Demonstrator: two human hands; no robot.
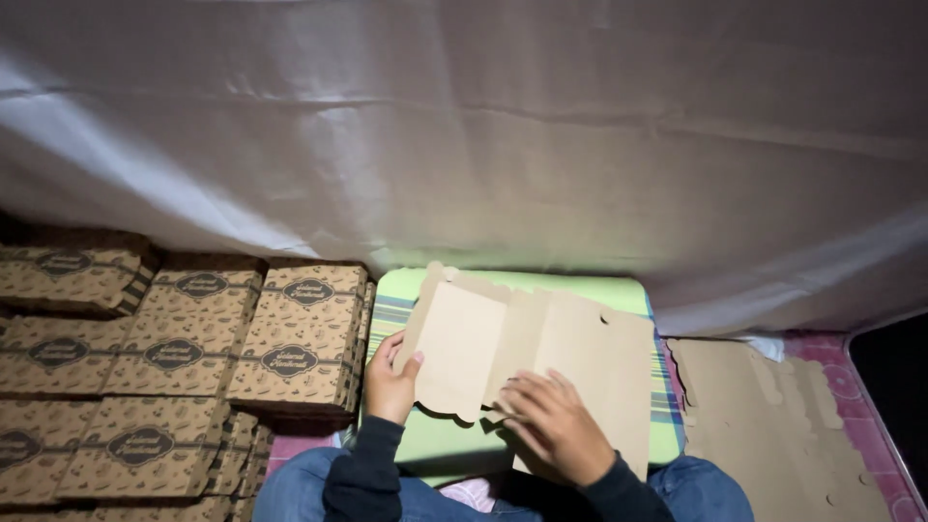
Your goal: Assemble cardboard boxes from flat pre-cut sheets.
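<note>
One flat, unfolded cardboard box blank lies in front of me, plain brown with scalloped edges, resting on a green cushion that has striped borders. My left hand grips the blank's left flap at about nine o'clock, thumb over the inner face and fingers curled behind, lifting that flap off the cushion. My right hand lies flat on the blank near six o'clock, fingers together and spread over the card, pressing it down rather than clasping it. At three o'clock a stack of more flat blanks lies on a pink patterned mat; I cannot count its sheets. From eight to ten o'clock sit the folded boxes, brown with dark oval labels and small printed motifs, all closed so I cannot see inside. I count about eight tops showing, set in rows and stacked in layers. A white draped sheet fills twelve o'clock. My knees in blue jeans show at six.
</note>
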